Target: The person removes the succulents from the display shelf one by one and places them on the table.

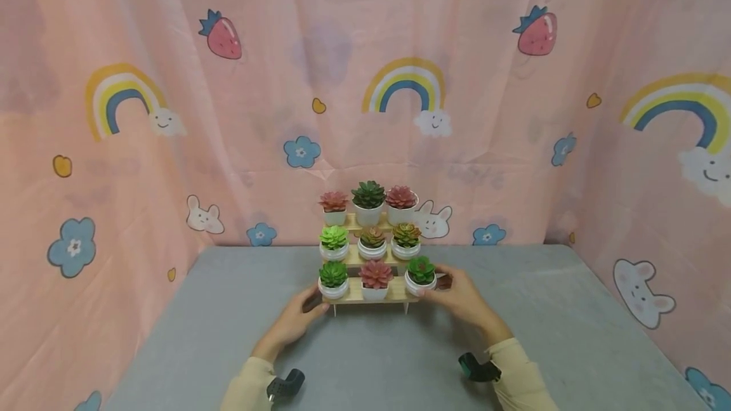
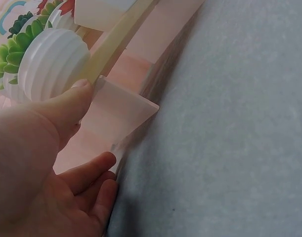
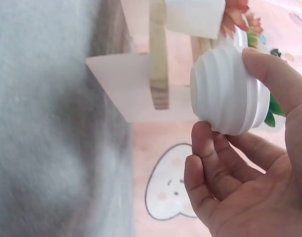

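A three-tier wooden display stand (image 1: 354, 288) with whitish side panels holds rows of potted artificial succulents. At the right end of its lowest tier, my right hand (image 1: 459, 297) grips a green succulent in a ribbed white pot (image 3: 222, 91) between thumb and fingers. In the right wrist view this pot sits just beyond the board's end. My left hand (image 1: 296, 317) holds the stand's left end, its thumb against the board edge (image 2: 108, 57) beside another ribbed white pot (image 2: 52, 64). Its lower fingers curl loosely near the side panel (image 2: 118, 108); the index finger is mostly hidden.
The stand rests on a grey table (image 1: 365, 360). A pink patterned curtain (image 1: 257, 113) hangs behind and on both sides. On the lowest tier's middle stands a pink succulent (image 1: 375, 274). Dark wrist cameras (image 1: 285, 385) are worn on both forearms.
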The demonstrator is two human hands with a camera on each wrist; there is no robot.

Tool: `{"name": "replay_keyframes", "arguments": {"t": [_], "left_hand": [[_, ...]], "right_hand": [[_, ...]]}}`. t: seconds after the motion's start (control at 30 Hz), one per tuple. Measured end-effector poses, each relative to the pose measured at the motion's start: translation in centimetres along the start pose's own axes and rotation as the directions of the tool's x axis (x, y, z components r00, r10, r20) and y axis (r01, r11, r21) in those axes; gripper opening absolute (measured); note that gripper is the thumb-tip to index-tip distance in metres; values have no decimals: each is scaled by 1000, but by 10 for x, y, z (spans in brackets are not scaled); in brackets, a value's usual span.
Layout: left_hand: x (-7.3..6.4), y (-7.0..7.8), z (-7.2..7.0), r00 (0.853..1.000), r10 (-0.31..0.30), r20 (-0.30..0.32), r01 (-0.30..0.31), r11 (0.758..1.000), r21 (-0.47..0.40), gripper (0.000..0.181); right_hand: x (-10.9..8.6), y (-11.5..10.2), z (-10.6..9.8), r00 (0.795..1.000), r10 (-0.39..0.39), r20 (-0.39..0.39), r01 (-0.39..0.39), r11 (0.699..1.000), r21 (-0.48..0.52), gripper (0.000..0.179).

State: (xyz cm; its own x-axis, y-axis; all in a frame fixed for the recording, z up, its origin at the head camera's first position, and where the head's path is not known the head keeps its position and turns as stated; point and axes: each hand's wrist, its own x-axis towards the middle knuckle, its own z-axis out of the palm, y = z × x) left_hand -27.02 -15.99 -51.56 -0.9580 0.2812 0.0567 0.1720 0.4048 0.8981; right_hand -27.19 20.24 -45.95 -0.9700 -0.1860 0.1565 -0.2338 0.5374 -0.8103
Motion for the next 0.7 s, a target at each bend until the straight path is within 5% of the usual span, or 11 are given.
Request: {"name": "replay_keyframes", "arguments": {"t": [0.33, 0.7], "left_hand": [[-2, 0, 2, 1000, 10, -7, -10, 1000, -10, 62], [-2, 5, 0, 1000, -28, -12, 27, 999, -41, 62]], "right_hand": [[-2, 2, -18, 1000, -12, -25, 13, 1000, 14, 63], [-2, 12, -24, 992, 74, -98, -73, 997, 17, 66]]}}
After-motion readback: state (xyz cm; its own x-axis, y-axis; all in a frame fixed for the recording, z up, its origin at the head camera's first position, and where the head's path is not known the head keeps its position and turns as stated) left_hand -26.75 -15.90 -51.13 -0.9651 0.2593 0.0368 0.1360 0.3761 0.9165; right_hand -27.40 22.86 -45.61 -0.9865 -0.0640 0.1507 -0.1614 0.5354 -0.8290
